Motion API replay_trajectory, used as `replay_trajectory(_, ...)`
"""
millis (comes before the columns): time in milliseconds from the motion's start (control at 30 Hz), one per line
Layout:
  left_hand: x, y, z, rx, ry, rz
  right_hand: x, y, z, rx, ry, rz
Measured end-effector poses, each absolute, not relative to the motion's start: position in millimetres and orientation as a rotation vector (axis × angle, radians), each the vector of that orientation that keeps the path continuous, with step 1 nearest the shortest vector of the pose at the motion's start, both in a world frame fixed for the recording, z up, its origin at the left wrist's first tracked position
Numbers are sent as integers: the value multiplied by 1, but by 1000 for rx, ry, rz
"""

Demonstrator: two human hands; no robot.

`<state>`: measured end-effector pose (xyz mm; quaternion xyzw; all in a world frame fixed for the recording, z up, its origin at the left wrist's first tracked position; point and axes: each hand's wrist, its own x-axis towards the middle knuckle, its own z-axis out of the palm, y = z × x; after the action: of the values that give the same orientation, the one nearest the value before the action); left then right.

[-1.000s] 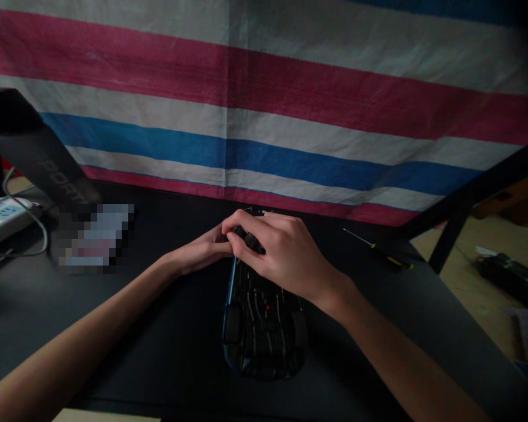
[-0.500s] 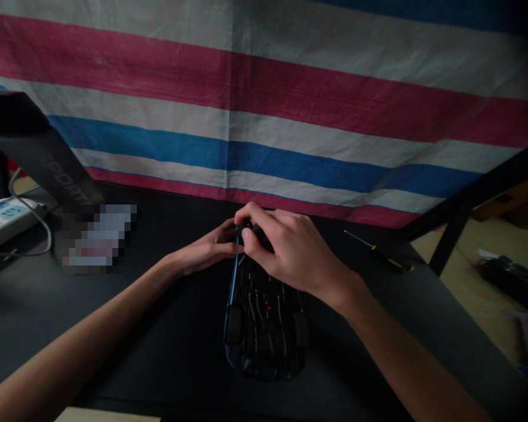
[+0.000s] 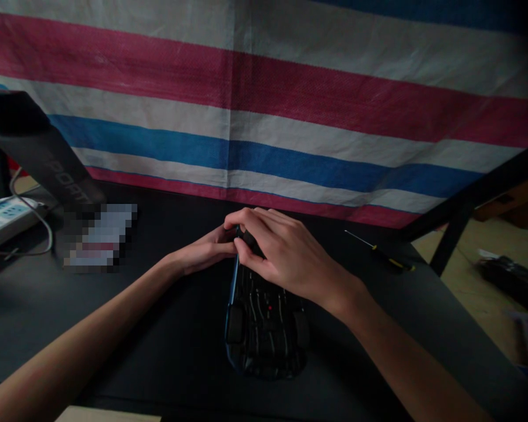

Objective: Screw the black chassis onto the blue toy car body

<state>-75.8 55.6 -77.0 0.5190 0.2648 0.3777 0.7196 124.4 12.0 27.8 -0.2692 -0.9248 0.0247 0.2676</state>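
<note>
A toy car (image 3: 268, 328) lies upside down on the black table (image 3: 176, 351), its black underside facing up and a blue body edge showing on the left. Two near wheels and a small red dot show on it. My left hand (image 3: 206, 249) grips the car's far left side, fingertips partly hidden. Over the far end, my right hand (image 3: 281, 246) curls its thumb and fingers round a dark, rounded part that looks like a wheel (image 3: 250, 241). Most of that part and the far right of the car are covered by the hand.
A screwdriver (image 3: 391, 259) with a black and yellow handle lies to the right. On the left are a blurred-out flat item (image 3: 103, 234), a white power strip (image 3: 9, 217) with a cable, and a grey stand (image 3: 66, 164). A striped tarp (image 3: 264, 117) hangs behind.
My right hand has shifted slightly left and its fingers have closed further over the dark part at the car's far left corner. My left hand and the car have barely moved.
</note>
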Motion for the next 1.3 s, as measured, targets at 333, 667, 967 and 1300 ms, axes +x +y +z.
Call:
replay_trajectory(333,-76,54,-72,1202,584,824,125,7,37,-782,-2527,15)
replay_trajectory(667,-77,58,-77,1141,567,823,127,8,33,-845,-2516,-8)
replay_trajectory(967,-78,58,-79,1135,586,822,125,8,30,-904,-2502,-54)
replay_trajectory(1300,-78,56,-76,1142,592,808,127,-2,42,-863,-2556,3)
